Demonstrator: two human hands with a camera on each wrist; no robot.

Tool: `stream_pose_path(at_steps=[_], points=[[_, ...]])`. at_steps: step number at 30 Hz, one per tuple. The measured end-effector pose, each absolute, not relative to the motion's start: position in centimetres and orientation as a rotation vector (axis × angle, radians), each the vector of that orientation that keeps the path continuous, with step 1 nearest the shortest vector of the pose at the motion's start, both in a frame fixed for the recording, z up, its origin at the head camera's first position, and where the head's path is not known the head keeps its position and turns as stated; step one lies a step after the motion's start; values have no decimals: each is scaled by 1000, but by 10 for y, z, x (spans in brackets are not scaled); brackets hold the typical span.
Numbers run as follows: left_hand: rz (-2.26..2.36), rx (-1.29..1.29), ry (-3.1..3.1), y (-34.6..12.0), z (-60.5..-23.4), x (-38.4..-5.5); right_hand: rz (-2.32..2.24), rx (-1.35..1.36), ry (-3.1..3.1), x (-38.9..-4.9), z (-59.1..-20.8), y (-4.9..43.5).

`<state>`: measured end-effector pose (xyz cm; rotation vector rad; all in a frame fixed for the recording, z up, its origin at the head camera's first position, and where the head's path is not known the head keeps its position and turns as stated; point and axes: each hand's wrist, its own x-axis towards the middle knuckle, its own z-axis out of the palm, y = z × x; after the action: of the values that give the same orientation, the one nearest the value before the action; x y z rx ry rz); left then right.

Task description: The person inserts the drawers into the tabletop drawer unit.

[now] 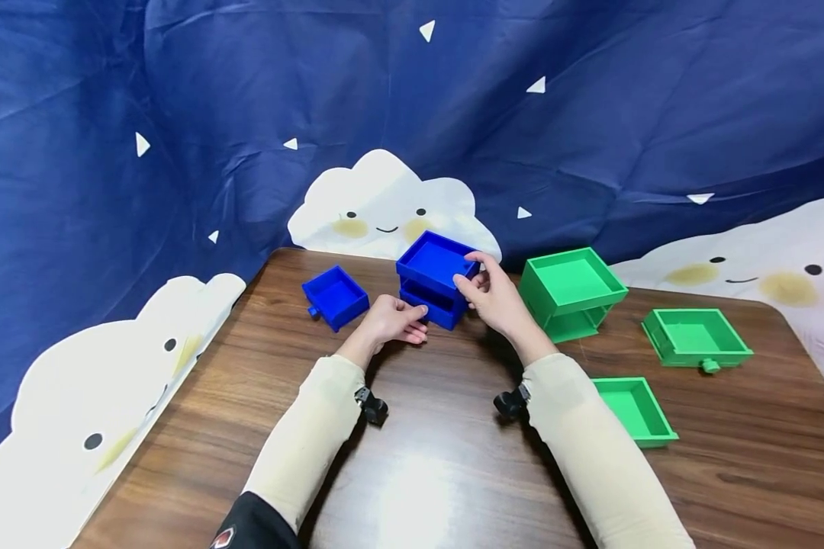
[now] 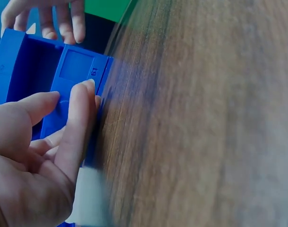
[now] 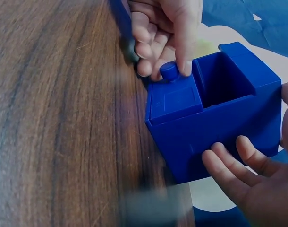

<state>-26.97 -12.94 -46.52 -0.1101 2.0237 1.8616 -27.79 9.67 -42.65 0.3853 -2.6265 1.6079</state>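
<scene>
A small blue cabinet (image 1: 434,263) with a recessed top stands at the back of the table. Its upper slot (image 3: 224,78) is open and holds no drawer. Below that slot sits a blue drawer (image 2: 77,65), its front about level with the cabinet. My left hand (image 1: 391,320) has thumb and fingers around the drawer's round knob (image 3: 169,71). My right hand (image 1: 494,297) holds the cabinet by its right side, thumb at the top edge and fingertips along the side wall. Left of the cabinet lies another blue drawer (image 1: 336,296), its knob facing the front left.
To the right stands a green cabinet (image 1: 570,278) with an open front. Two loose green drawers lie near it: one drawer (image 1: 696,333) farther right, another drawer (image 1: 632,408) nearer, partly behind my right sleeve. A blue curtain (image 1: 384,84) with cloud prints hangs behind the table.
</scene>
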Motion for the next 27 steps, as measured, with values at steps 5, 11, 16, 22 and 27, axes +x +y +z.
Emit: stream_pose_path(at_steps=[5, 11, 16, 22, 27], points=[[1794, -48, 2133, -136, -465, -261, 1589, 381, -2652, -278, -428, 100], [1712, 147, 2365, -155, -455, -246, 1582, 388, -2653, -277, -428, 100], [1690, 229, 2461, -176, -442, -234, 1579, 392, -2658, -278, -427, 99], [1687, 225, 2575, -207, -433, -227, 1582, 400, -2644, -280, -427, 100], [1721, 139, 2629, -235, -431, -223, 1584, 395, -2650, -280, -427, 101]])
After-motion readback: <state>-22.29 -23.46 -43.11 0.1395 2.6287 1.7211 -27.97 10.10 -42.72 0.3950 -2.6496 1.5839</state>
